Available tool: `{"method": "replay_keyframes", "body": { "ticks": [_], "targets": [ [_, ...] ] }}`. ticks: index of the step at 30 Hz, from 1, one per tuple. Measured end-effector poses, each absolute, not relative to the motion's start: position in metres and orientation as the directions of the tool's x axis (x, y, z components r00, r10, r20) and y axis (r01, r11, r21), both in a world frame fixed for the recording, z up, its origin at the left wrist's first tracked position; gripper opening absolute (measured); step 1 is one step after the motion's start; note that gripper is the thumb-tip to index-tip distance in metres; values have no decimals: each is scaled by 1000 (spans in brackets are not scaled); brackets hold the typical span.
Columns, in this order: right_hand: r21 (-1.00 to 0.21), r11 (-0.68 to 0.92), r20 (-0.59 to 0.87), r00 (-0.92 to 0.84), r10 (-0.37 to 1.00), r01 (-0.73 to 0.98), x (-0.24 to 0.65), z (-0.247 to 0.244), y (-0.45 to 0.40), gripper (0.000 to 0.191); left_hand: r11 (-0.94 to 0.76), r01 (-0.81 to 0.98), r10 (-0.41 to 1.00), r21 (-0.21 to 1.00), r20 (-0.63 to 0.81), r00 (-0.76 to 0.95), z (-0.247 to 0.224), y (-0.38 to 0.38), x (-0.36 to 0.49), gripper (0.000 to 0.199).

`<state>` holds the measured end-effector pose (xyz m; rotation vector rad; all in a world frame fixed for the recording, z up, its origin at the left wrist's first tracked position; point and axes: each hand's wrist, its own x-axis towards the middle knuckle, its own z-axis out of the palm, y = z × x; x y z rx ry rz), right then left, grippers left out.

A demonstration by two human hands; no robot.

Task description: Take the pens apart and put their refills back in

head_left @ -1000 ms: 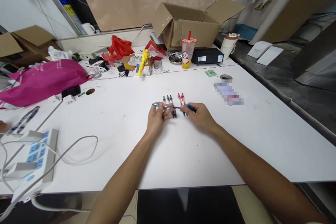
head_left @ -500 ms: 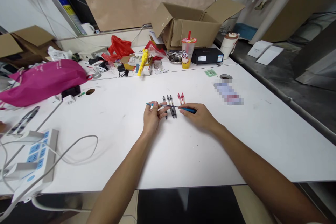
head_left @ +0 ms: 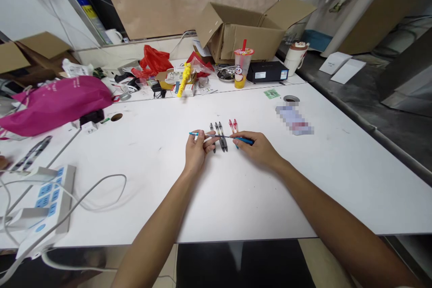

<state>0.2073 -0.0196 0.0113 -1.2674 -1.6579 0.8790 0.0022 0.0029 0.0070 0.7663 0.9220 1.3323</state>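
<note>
My left hand [head_left: 195, 148] pinches a thin pen refill [head_left: 221, 136] between thumb and fingers. Its bright blue end points left, and the dark shaft runs across to my right hand [head_left: 258, 146]. Closed in that right hand is a blue pen barrel [head_left: 245, 141], in line with the refill. Whether the refill's right end sits inside the barrel is too small to tell. Beneath the refill, several black pens [head_left: 222, 144] lie side by side on the table, one partly behind my left fingers. Two red pens [head_left: 233, 125] lie to their right, their near ends largely covered by my right hand.
The white table [head_left: 243, 207] carries a power strip [head_left: 50, 202] with looping cables at left, beside a magenta bag [head_left: 67, 101]. A drink cup [head_left: 241, 69], a black box [head_left: 267, 72] and an open carton [head_left: 249, 40] stand at the back. A blurred-out item [head_left: 294, 120] lies right.
</note>
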Motion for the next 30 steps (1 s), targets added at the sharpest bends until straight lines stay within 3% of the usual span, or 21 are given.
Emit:
{"method": "replay_keyframes", "body": {
  "ticks": [19,25,30],
  "targets": [
    [-877,335,283,-192,940,346,204,7,-19,25,129,-415,992,901,-113,63,7,-4,8,35],
    [-940,231,221,-69,973,252,199,3,-18,24,132,-418,991,899,-119,55,7,-4,8,38],
    [-936,237,232,-49,971,261,194,4,-21,22,150,-415,988,897,-127,83,6,-7,10,37]
  ]
}}
